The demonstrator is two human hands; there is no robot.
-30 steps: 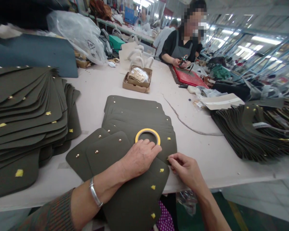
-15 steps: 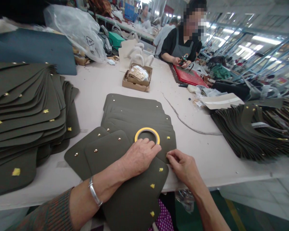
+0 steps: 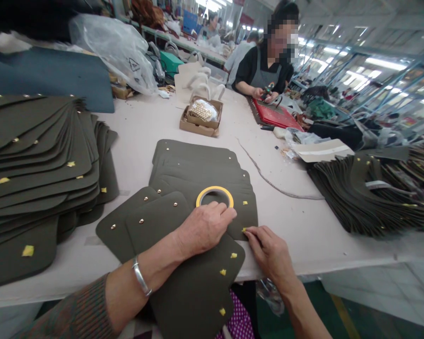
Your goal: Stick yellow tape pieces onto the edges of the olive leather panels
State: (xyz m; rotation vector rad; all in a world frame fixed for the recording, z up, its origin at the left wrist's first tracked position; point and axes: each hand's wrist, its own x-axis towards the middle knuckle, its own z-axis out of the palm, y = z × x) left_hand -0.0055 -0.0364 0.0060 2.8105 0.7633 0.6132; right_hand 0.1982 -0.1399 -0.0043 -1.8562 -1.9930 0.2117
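Note:
My left hand [image 3: 207, 226] is closed on a roll of yellow tape [image 3: 215, 189], which rests over overlapping dark olive panels [image 3: 194, 162]. My right hand [image 3: 268, 249] lies at the right edge of these panels. Its thumb and index finger are almost together beside a small yellow tape piece [image 3: 244, 230] on a panel corner; whether they still touch it is hard to see. More yellow bits [image 3: 233, 255] dot the panel beneath my left forearm. Gold rivets [image 3: 141, 221] show on the two panels at the left.
At the left stands a tall stack of olive panels [image 3: 67, 179]. Another fanned stack [image 3: 367, 202] lies at the right. A cardboard box [image 3: 198, 128] of gold pieces sits behind the panels. Across the table a person [image 3: 259, 70] works over a red item [image 3: 277, 115].
A yellow tape piece now shows on the panel corner at my right fingertips, where the fingers covered it before. My left hand stays on the roll. The view has shifted slightly.

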